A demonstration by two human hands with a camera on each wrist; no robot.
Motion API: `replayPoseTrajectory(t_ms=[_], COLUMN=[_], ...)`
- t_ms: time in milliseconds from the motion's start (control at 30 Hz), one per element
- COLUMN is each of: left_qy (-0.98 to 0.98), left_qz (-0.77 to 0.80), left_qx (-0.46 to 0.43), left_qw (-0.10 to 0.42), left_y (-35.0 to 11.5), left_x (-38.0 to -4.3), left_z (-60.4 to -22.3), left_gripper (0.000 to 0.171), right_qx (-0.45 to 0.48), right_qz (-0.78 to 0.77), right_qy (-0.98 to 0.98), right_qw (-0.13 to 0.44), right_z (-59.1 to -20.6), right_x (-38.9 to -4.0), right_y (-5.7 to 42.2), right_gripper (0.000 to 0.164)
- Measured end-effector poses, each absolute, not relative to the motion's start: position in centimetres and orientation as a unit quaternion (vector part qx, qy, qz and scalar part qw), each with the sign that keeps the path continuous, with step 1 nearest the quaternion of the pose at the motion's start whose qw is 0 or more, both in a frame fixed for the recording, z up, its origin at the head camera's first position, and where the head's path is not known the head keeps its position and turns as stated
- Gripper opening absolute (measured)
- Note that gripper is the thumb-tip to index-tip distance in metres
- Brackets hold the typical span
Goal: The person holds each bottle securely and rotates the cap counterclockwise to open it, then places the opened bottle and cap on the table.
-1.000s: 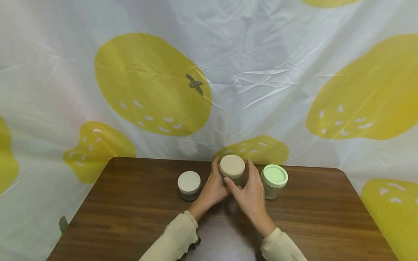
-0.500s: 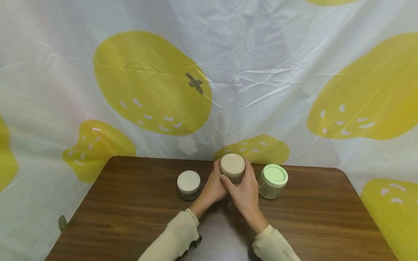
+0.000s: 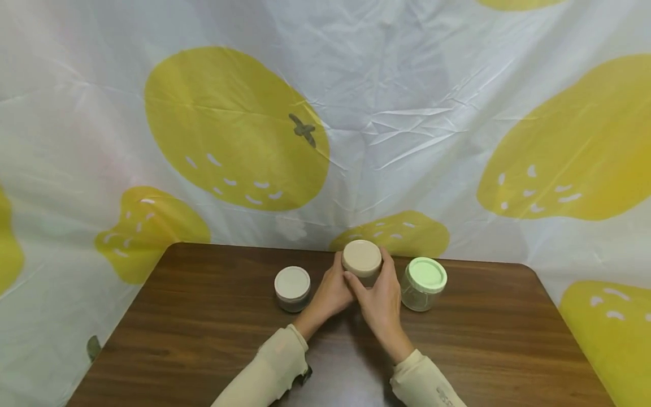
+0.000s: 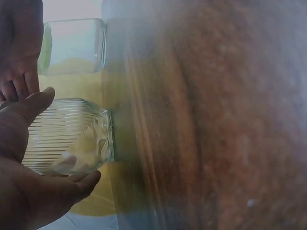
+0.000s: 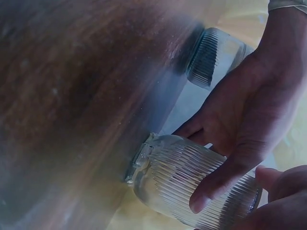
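A ribbed glass jar (image 4: 67, 136) with a beige lid (image 3: 361, 256) stands upright at the table's back, between my two hands. My left hand (image 3: 333, 289) grips its glass body, thumb on one side and fingers on the other, as the left wrist view shows. Higher up, my right hand (image 3: 380, 302) curls around the jar near the lid's rim, thumb in front and a finger along the right side. In the right wrist view, the right hand (image 5: 288, 194) meets the jar's top end. The lid sits on the jar. Its base seems to touch the table.
A shorter ribbed jar with a white lid (image 3: 292, 282) stands to the left of my hands. On the right is a smooth clear jar with a green lid (image 3: 426, 275). Behind the brown wooden table (image 3: 203, 333) hangs a lemon-print cloth (image 3: 407, 56).
My right hand has moved left and closed in around the beige-lidded jar, drawing away from the green-lidded one. The left hand and the jars stay nearly where they were.
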State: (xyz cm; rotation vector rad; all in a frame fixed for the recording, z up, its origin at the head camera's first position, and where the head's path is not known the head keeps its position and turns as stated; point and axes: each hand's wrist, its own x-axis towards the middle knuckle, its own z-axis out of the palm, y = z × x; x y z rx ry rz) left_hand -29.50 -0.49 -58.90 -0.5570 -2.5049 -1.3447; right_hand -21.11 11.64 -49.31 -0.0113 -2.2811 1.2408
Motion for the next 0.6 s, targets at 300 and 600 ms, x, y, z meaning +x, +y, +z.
replayPoseTrajectory(t_ms=[300,600], left_qy=[-0.862,-0.845], left_qz=[-0.454,-0.474], left_qx=[-0.193,-0.214], left_qw=[0.119,0.127], left_y=[-0.7,-0.7], left_x=[-29.5,-26.2], left_z=[-59.5,-52.7], left_gripper=[0.078,0.073], right_qx=[-0.011,0.004], right_qz=[0.478,0.497], right_qy=[-0.836,-0.814], right_qw=[0.271,0.300], right_z=[-49.3,-47.7], right_x=[-21.1,-20.8], right_y=[11.6,12.1], right_gripper=[0.096,0.097])
